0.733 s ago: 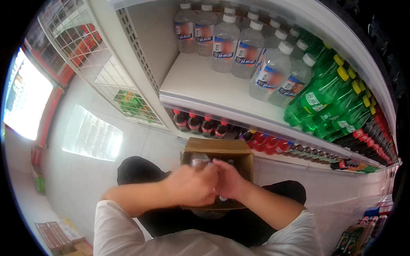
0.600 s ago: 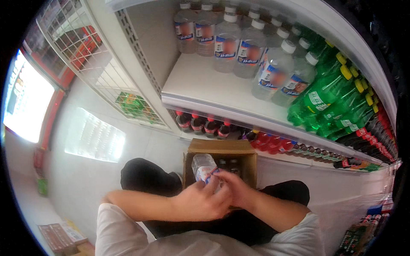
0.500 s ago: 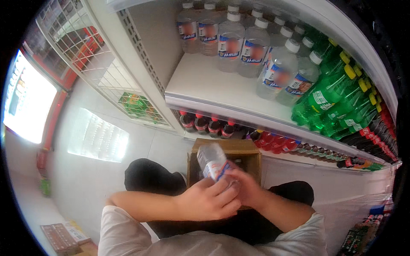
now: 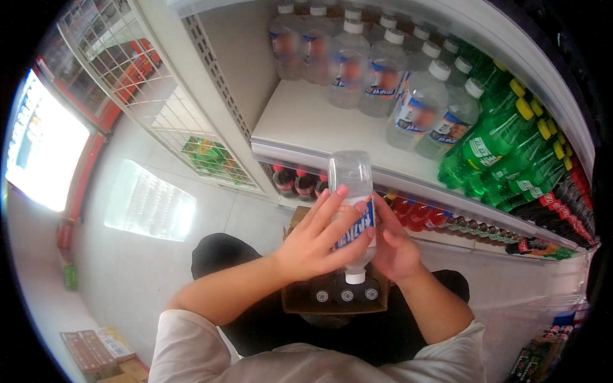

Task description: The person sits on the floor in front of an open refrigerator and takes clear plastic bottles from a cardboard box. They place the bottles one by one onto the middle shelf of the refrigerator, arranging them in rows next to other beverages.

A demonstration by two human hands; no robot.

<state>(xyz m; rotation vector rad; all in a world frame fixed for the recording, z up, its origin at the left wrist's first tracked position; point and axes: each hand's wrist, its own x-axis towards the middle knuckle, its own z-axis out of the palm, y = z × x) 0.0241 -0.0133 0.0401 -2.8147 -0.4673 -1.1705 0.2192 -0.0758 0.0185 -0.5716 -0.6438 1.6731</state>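
Note:
A clear plastic bottle (image 4: 350, 171) with a white cap and a blue and white label is held between my two hands over the cardboard box. Its cap end points toward me and its base toward the shelf. My left hand (image 4: 322, 239) wraps its fingers across the label from the left. My right hand (image 4: 394, 247) is against the bottle's right side, with some fingertips hidden behind it. Inside the open cardboard box (image 4: 335, 310), several more capped bottles (image 4: 347, 295) stand between my knees.
Ahead, a white shelf (image 4: 319, 121) carries rows of similar clear bottles (image 4: 418, 105), with green bottles (image 4: 485, 150) to their right. Dark and red drinks (image 4: 408, 209) fill the lower shelf. A white wire rack (image 4: 147, 89) stands left, and cartons (image 4: 96, 351) lie at lower left.
The bottle has moved up and slightly right, away from the box, and turned more in line with my view. My hands have spread along its sides, uncovering the bottles in the box.

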